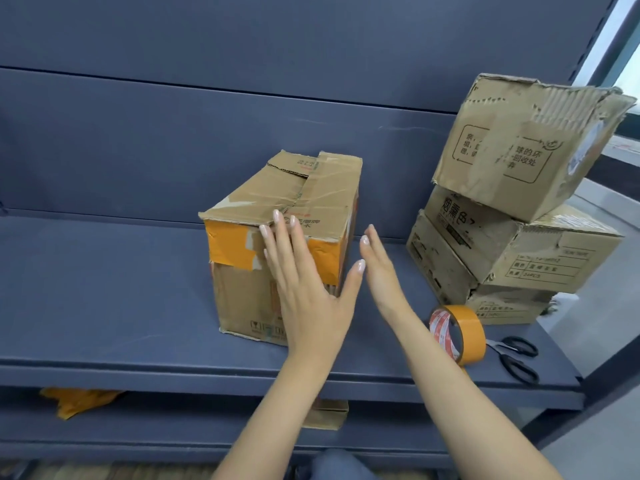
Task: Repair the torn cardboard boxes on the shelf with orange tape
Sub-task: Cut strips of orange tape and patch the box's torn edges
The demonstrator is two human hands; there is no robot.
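Taped box (280, 244) lengthwise toward shelf back, left hand (308, 292) flat against it, right hand (381, 271) fingers straight, holding nothing

Open run of shelf (104, 289) left of the taped box (277, 244), back to the rear panel. Narrow gap between that box and the stack of boxes (512, 209) on the right, partly taken up by the right hand (381, 271). Front right corner blocked by tape roll (457, 334) and scissors (516, 356). Left hand (308, 289) flat against the box's near face. Clear height above the taped box.
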